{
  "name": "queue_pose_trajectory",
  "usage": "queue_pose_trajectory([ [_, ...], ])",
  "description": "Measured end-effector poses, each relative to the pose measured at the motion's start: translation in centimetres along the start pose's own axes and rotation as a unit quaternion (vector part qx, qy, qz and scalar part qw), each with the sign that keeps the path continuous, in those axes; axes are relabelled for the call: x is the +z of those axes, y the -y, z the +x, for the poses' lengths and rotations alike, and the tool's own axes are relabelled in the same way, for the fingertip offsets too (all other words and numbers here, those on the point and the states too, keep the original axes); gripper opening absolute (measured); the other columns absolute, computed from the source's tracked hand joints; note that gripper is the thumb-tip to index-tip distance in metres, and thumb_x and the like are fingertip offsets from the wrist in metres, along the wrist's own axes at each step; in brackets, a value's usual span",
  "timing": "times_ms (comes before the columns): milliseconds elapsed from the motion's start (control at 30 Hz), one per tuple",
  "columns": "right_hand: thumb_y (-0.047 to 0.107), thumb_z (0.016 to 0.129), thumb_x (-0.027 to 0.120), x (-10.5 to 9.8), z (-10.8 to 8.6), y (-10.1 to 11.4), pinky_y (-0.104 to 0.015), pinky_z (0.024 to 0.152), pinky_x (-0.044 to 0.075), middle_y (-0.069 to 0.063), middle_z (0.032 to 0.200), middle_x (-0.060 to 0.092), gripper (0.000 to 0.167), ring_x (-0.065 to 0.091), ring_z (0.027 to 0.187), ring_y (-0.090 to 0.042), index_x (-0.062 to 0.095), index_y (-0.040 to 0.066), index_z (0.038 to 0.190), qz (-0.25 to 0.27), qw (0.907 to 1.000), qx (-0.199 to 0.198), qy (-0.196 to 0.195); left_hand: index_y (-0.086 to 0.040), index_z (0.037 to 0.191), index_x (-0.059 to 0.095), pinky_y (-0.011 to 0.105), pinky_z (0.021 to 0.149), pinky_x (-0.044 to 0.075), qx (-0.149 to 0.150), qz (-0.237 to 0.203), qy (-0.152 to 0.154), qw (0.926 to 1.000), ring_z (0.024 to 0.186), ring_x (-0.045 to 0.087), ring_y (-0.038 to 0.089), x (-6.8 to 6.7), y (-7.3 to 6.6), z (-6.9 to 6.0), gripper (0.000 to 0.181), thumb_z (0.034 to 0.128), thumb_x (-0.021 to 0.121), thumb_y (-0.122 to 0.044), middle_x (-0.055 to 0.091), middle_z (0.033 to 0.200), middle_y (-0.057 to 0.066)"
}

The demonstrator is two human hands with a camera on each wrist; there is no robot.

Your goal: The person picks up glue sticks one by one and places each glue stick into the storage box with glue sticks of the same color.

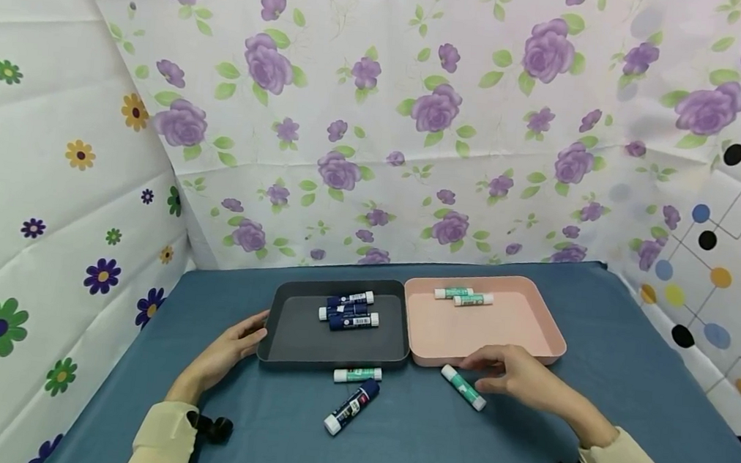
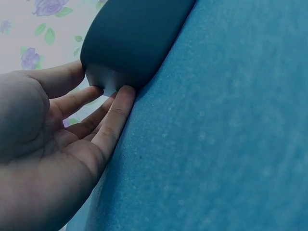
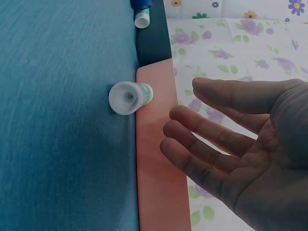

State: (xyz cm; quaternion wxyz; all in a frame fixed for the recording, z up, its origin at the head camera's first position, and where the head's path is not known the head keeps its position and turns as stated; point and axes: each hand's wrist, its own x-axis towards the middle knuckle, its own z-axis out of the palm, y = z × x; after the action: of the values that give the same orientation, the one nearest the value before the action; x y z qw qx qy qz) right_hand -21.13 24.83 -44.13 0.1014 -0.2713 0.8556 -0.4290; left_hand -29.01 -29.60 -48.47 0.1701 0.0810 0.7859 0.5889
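My left hand (image 1: pixel 225 355) touches the left side of the dark grey tray (image 1: pixel 280 352); in the left wrist view that hand (image 2: pixel 62 130) has its thumb and fingertips against the tray's corner (image 2: pixel 130 43). My right hand (image 1: pixel 519 377) hovers, fingers apart, by the front edge of the pink tray (image 1: pixel 440 340). Just left of it a green-and-white glue stick (image 1: pixel 464 388) lies on the cloth. In the right wrist view, nothing is between the fingers of this hand (image 3: pixel 236 139), and the stick's white end (image 3: pixel 126 98) faces the camera.
Several dark blue tubes (image 1: pixel 354 322) lie in the grey tray, and two green-and-white sticks (image 1: pixel 473 299) in the pink one. In front of the grey tray, a green-and-white stick (image 1: pixel 358 375) and a dark blue tube (image 1: pixel 351 407) rest on the blue cloth (image 1: pixel 417 456). Patterned fabric (image 1: pixel 381 115) hangs behind.
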Motion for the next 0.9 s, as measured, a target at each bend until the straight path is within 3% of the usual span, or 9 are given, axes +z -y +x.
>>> queue_pose_trajectory([
  [467,0.003,0.096,0.073,0.38,0.12,0.02,-0.03,0.08,0.059,-0.016,0.117,0.071,0.027,0.068,0.102,-0.032,0.072,-0.001,0.123,0.017,0.9998,-0.006,0.001,-0.011,0.168,0.016,0.061,0.125,0.02,0.008,0.007,0.001,0.9999,0.156,0.021,0.04,0.05,-0.3,-0.23,0.065,0.1138,0.046,-0.031,0.019,0.17,0.021],
  [900,0.006,0.095,0.076,0.95,0.17,-0.28,-0.029,0.069,0.057,-0.01,0.105,0.071,0.031,0.064,0.087,-0.016,0.07,-0.004,0.124,0.013,0.9996,0.023,0.014,-0.012,0.168,0.018,0.061,0.125,0.02,0.0,0.003,-0.002,1.0,0.156,0.021,0.039,0.09,-0.29,-0.17,0.065,0.1136,0.047,-0.031,0.02,0.17,0.019],
])
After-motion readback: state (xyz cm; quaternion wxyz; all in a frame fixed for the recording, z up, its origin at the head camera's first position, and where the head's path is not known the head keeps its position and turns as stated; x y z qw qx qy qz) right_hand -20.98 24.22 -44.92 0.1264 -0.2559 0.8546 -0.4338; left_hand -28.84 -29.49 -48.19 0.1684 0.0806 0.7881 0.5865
